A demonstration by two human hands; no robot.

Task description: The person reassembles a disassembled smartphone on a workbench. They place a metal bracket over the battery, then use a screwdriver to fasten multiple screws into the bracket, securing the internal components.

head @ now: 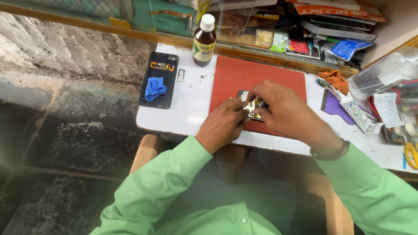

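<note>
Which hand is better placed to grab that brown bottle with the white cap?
Left, probably. The brown bottle stands up and left of the left hand, an open path over bare tabletop. The right hand would have to cross over the left and the small device both hands grip.

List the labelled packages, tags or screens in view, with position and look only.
Brown bottle: white cap, pale label, behind the red mat.
Blue sachet: on the cluttered shelf, far right.
White tube: lying right of the mat.
White paper tag: right edge, by the clear container.
</note>
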